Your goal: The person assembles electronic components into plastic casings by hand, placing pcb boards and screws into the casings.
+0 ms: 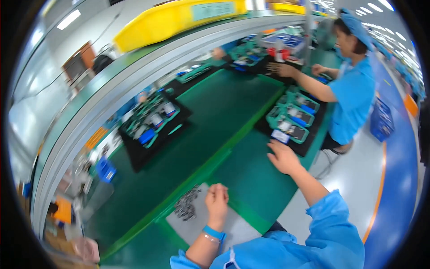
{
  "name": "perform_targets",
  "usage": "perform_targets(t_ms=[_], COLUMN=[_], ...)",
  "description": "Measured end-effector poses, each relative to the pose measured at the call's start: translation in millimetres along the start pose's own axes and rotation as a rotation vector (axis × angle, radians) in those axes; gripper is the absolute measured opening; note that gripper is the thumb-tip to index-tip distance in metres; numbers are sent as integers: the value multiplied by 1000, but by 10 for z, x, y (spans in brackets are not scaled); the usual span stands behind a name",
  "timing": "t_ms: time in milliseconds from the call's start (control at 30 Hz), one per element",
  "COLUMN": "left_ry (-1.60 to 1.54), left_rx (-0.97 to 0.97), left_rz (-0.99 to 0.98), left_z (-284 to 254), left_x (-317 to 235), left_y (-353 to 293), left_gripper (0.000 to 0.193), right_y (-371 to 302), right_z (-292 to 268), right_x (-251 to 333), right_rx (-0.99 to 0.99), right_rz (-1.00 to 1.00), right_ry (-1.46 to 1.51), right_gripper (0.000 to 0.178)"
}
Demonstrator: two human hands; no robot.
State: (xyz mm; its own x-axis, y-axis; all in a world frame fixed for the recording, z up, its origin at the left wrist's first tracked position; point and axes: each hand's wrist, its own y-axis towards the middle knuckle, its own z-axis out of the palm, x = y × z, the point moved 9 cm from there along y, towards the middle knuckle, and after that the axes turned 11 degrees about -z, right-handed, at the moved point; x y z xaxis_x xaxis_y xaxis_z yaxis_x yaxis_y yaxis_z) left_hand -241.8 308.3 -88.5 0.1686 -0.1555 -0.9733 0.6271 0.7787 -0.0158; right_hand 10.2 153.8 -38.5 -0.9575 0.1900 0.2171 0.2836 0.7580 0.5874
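My left hand (217, 200) is closed with its fingertips drawn together, above a pale grey sheet (239, 223). Whatever it may hold is too small to make out. Beside it on the sheet lies a pile of small dark metallic parts (187, 204). My right hand (284, 157) reaches out with fingers apart at the near edge of a black mat (308, 145). Just past its fingertips is a small blue-and-white block (280, 136). Several green plastic housings (293, 131) with blue and silver parts inside lie in a row on that mat.
Across the green bench stands another black mat (134, 152) loaded with green housings. A co-worker (354, 94) in blue works at the far right. Overhead, a yellow bin (174, 24) rests on a shelf rail (96, 96). A blue bin (105, 169) is at the left.
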Motion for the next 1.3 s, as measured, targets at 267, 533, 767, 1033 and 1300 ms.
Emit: perform_targets(t_ms=[267, 533, 767, 1033, 1300], left_ry=[62, 434, 419, 194, 420], left_rx=[147, -146, -433, -590, -674], left_rz=[-88, -43, -126, -63, -97], left_z=[-46, -1419, -2622, -3138, -2951], left_x=[-197, -1184, -1185, -1204, -1339], left_y=[-157, 227, 1012, 1747, 1603], left_gripper=[25, 21, 39, 63, 56], right_y=[-94, 1163, 2326, 3096, 2874], right_z=[-43, 379, 1786, 2327, 2115], right_x=[187, 969, 494, 396, 788], right_rx=[59, 14, -13, 74, 53], right_rz=[-119, -142, 187, 432, 392], right_ry=[99, 507, 686, 906, 894], right_gripper=[29, 30, 77, 86, 74])
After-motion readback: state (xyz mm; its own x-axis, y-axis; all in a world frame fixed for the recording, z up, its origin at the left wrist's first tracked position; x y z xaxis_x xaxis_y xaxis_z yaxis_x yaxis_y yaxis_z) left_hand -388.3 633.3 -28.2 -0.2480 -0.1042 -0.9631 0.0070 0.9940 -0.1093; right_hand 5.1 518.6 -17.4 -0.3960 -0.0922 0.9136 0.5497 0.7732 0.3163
